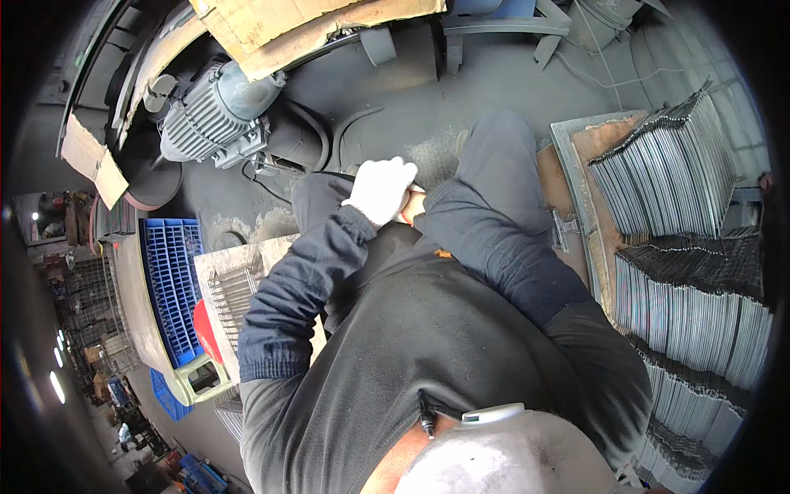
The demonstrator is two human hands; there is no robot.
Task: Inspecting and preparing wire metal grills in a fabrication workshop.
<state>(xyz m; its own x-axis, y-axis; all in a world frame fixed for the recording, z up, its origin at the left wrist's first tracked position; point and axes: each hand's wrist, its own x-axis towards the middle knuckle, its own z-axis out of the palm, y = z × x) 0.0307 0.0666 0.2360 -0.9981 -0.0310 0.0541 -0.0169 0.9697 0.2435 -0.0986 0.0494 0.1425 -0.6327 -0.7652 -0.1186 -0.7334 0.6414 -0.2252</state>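
Observation:
My left hand (pixel 380 189) wears a white glove and is held in front of my lap, fingers curled over my right hand (pixel 414 206). Only a small strip of bare skin of the right hand shows beside the glove; the rest is hidden under it. Both forearms are in dark sleeves and meet above my dark trousers. I cannot see whether either hand also holds a separate object.
A grey electric motor (pixel 210 111) sits on the dark floor ahead left, with cardboard (pixel 280 25) above it. At my left are a blue plastic crate (pixel 173 280) and wire racks (pixel 234 288). Stacks of thin metal sheets (pixel 675 173) fill a metal tray (pixel 568 165) on my right.

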